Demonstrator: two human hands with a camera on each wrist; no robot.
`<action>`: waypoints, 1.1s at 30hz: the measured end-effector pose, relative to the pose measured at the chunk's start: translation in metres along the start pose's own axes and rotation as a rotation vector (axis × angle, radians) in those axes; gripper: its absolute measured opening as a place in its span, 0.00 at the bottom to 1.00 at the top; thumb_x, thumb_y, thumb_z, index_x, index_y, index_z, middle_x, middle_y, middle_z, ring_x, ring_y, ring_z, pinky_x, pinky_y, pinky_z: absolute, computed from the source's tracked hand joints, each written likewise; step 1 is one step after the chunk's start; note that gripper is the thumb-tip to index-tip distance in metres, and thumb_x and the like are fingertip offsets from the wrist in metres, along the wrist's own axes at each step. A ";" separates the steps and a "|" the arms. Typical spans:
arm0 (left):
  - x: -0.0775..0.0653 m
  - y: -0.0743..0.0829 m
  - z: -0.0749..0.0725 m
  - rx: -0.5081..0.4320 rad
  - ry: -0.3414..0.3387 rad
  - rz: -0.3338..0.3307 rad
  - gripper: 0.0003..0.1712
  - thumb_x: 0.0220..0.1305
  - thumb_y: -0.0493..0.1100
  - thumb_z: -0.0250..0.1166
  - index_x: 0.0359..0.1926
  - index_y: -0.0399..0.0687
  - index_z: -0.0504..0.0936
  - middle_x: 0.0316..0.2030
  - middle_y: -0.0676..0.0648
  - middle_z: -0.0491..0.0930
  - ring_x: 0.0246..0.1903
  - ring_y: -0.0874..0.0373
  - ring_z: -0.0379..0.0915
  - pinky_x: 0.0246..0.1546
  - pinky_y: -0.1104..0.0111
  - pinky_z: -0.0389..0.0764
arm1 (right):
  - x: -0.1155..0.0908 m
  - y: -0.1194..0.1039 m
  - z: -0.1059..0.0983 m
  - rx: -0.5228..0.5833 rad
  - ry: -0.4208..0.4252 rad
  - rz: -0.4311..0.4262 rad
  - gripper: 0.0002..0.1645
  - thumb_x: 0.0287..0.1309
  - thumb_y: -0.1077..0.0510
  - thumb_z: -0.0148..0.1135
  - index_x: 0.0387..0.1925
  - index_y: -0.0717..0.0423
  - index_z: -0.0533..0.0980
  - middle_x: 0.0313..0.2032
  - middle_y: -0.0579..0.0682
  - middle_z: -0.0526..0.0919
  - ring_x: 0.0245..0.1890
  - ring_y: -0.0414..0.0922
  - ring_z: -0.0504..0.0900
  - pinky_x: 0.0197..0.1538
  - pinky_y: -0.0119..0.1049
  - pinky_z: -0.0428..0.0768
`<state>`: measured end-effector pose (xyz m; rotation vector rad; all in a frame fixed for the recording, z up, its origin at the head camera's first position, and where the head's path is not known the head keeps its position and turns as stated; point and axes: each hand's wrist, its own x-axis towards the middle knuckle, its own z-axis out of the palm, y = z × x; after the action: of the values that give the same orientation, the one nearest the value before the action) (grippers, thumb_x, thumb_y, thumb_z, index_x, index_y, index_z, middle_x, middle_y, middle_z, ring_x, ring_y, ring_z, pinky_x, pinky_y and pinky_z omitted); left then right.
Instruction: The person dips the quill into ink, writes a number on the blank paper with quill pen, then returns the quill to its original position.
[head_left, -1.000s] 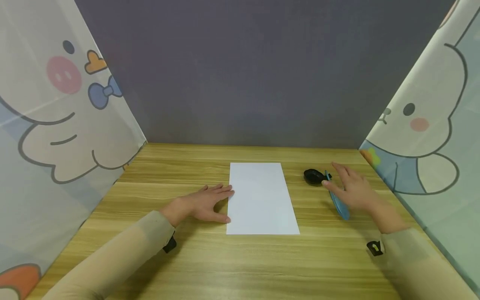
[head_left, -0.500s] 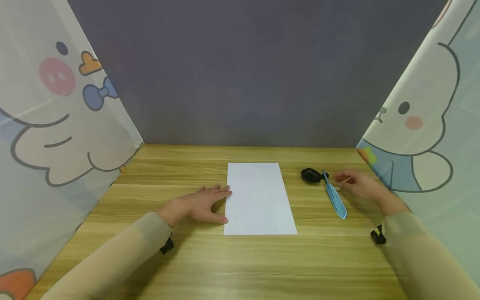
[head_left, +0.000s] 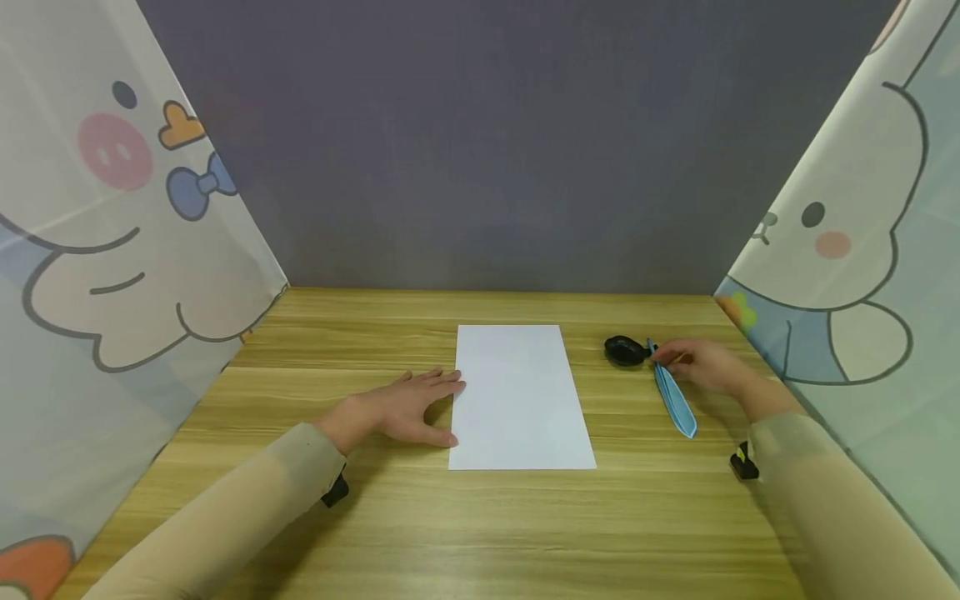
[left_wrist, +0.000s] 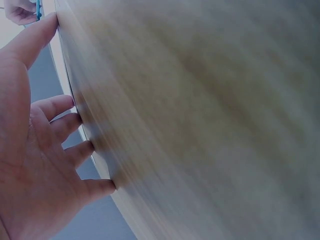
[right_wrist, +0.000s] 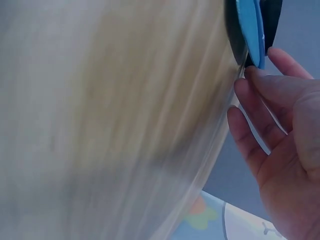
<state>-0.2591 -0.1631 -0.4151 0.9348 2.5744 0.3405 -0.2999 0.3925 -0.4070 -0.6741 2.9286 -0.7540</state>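
My left hand [head_left: 412,408] lies palm down with fingers spread, its fingertips and thumb at the left edge of a white paper sheet [head_left: 517,400]. My right hand [head_left: 701,367] reaches a slim blue leaf-shaped thing [head_left: 675,404] with a pointed upper end. Next to it lies a black oval thing [head_left: 624,351] with a short stem, which the blue thing's upper end crosses. In the right wrist view, the thumb and forefinger are close around one end of the blue thing [right_wrist: 252,30]. Whether they pinch it is not clear. The black thing [right_wrist: 271,22] shows behind it.
A wood-grain table [head_left: 420,533] carries everything. A dark grey panel [head_left: 495,150] stands at the back edge. Cartoon-printed sheets [head_left: 60,317] hang along the left and right sides.
My right hand opened out over the blue thing, drew back to its right with curled fingers, then moved left until its fingertips met the thing's upper part. My left hand stays in place.
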 end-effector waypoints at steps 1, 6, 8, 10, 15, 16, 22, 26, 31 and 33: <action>0.000 0.000 0.000 0.001 0.000 0.000 0.60 0.70 0.77 0.65 0.90 0.58 0.52 0.90 0.52 0.44 0.90 0.45 0.36 0.86 0.33 0.42 | 0.001 0.001 0.001 -0.001 -0.005 0.000 0.17 0.74 0.71 0.64 0.58 0.61 0.86 0.51 0.59 0.91 0.46 0.50 0.89 0.43 0.32 0.86; 0.001 -0.001 0.001 0.001 -0.001 -0.003 0.60 0.70 0.77 0.65 0.90 0.58 0.52 0.90 0.52 0.44 0.90 0.45 0.36 0.86 0.33 0.42 | 0.004 0.003 0.004 -0.031 -0.008 -0.018 0.17 0.72 0.73 0.63 0.56 0.59 0.88 0.49 0.57 0.92 0.46 0.48 0.89 0.44 0.33 0.86; 0.001 0.000 0.001 0.003 0.000 -0.004 0.60 0.70 0.77 0.65 0.90 0.58 0.52 0.90 0.52 0.44 0.90 0.45 0.36 0.86 0.33 0.42 | 0.005 0.003 0.004 -0.041 -0.005 -0.028 0.18 0.72 0.74 0.62 0.55 0.58 0.88 0.49 0.57 0.92 0.46 0.49 0.89 0.45 0.33 0.86; 0.000 0.000 0.001 0.005 0.002 -0.005 0.60 0.71 0.77 0.65 0.90 0.58 0.52 0.90 0.52 0.44 0.90 0.45 0.36 0.86 0.33 0.43 | 0.006 0.002 0.005 -0.049 -0.006 -0.037 0.19 0.71 0.75 0.62 0.55 0.58 0.88 0.49 0.57 0.92 0.48 0.52 0.90 0.47 0.35 0.86; 0.000 0.000 0.001 0.003 0.003 -0.006 0.60 0.71 0.76 0.65 0.90 0.57 0.52 0.90 0.51 0.44 0.90 0.44 0.36 0.86 0.32 0.43 | 0.008 -0.001 0.005 -0.090 -0.019 -0.054 0.17 0.72 0.73 0.61 0.54 0.58 0.88 0.51 0.58 0.92 0.52 0.59 0.89 0.50 0.43 0.87; 0.000 0.000 0.001 0.002 0.003 -0.005 0.60 0.71 0.76 0.65 0.90 0.57 0.52 0.90 0.51 0.44 0.90 0.44 0.36 0.86 0.32 0.43 | 0.008 -0.001 0.006 -0.098 -0.021 -0.054 0.17 0.73 0.73 0.62 0.54 0.58 0.88 0.51 0.57 0.92 0.52 0.60 0.89 0.51 0.44 0.88; -0.001 0.001 0.001 0.002 0.000 -0.005 0.60 0.71 0.76 0.65 0.90 0.57 0.52 0.90 0.52 0.43 0.90 0.44 0.36 0.86 0.32 0.43 | 0.007 -0.004 0.004 -0.107 0.006 -0.078 0.17 0.70 0.74 0.63 0.51 0.56 0.89 0.48 0.54 0.92 0.46 0.53 0.89 0.48 0.42 0.87; -0.001 0.001 0.000 0.010 -0.002 -0.007 0.60 0.71 0.77 0.64 0.90 0.58 0.52 0.90 0.53 0.43 0.90 0.45 0.35 0.86 0.32 0.43 | 0.004 -0.005 0.001 -0.132 0.071 -0.108 0.15 0.67 0.74 0.68 0.47 0.56 0.89 0.42 0.50 0.91 0.40 0.44 0.86 0.44 0.38 0.86; 0.000 0.002 -0.002 0.010 -0.004 -0.013 0.60 0.71 0.76 0.65 0.90 0.58 0.51 0.90 0.53 0.43 0.90 0.45 0.35 0.86 0.33 0.43 | -0.003 -0.004 0.000 -0.196 0.144 -0.139 0.10 0.65 0.69 0.74 0.44 0.55 0.89 0.39 0.48 0.91 0.38 0.38 0.85 0.43 0.39 0.86; -0.001 0.002 -0.002 0.007 -0.003 -0.012 0.59 0.71 0.76 0.65 0.90 0.58 0.51 0.90 0.52 0.43 0.90 0.45 0.35 0.86 0.33 0.43 | -0.005 -0.005 -0.001 -0.210 0.160 -0.140 0.10 0.65 0.69 0.75 0.45 0.55 0.89 0.39 0.47 0.91 0.38 0.37 0.85 0.43 0.40 0.86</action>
<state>-0.2583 -0.1619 -0.4123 0.9214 2.5788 0.3259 -0.2933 0.3910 -0.4043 -0.8821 3.1648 -0.5367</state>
